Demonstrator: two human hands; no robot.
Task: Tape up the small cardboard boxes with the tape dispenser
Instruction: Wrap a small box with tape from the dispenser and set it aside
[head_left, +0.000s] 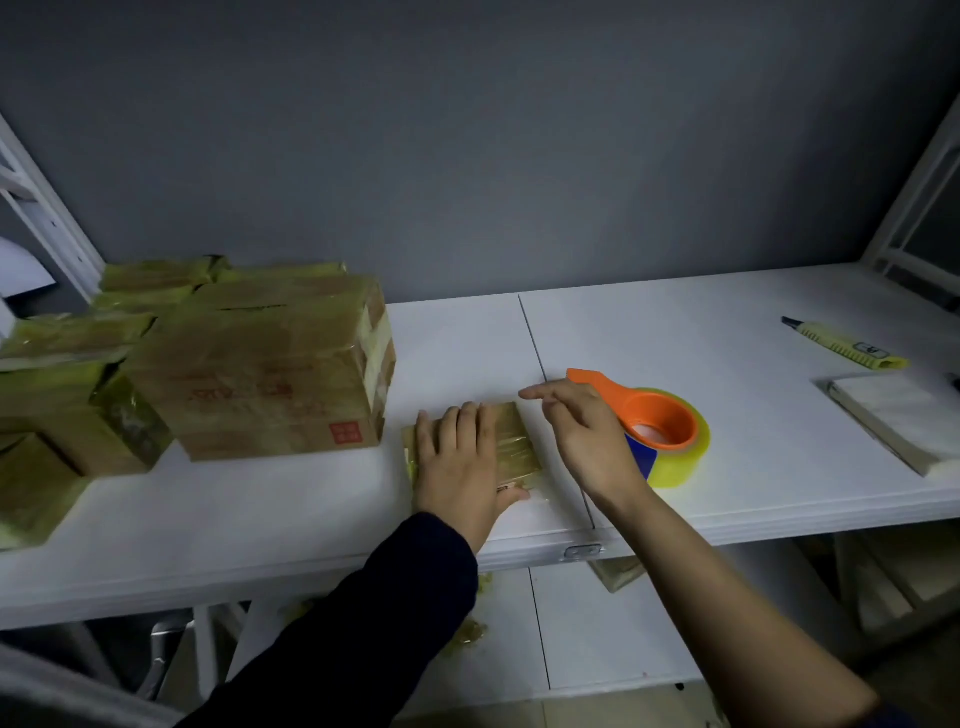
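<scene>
The left hand (457, 457) is laid flat, fingers straight and together, on the small cardboard box (517, 441) at the centre of the frame; a dark sleeve (363, 623) covers its arm. The box is glossy with tape, and only its right part and a strip along its left edge are seen past the hand. The right hand (584, 436) is held just right of the box with its fingers loosely spread and the forefinger stretched toward the left; nothing is seen gripped in it (whether a clear tape end is pinched cannot be told). Directly behind that hand the orange tape dispenser (649, 402) is set on the white table (727, 322), its toothed tip pointed to the upper left.

A thin seam (535, 353) in the tabletop is crossed by the right hand. Bare tabletop is left between the box and the table's near edge, and more beyond the dispenser toward the right. At the left of the frame, room is taken up by a stack of taped boxes (270, 364), close to the small box. A yellow utility knife (847, 345) and a white pad (898, 421) are found at the far right, well apart from the hands.
</scene>
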